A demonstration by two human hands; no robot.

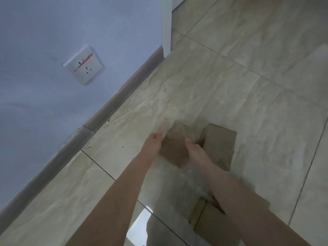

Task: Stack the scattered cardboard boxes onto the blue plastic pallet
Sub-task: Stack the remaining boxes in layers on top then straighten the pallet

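Beige tiled floor [230, 77] below a pale wall with a socket [83, 64] — a person's left hand [152, 145] and right hand [197, 154], set apart, grip a small cardboard box [174, 142] by its two sides. A second box [220, 146] lies just right of the small cardboard box; a third box [207, 222] sits nearer the camera, partly behind the right forearm.

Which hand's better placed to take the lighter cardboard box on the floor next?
Right. The right hand is next to the lighter brown cardboard box; the left hand is across the darker brown cardboard box, which sits between the two hands.
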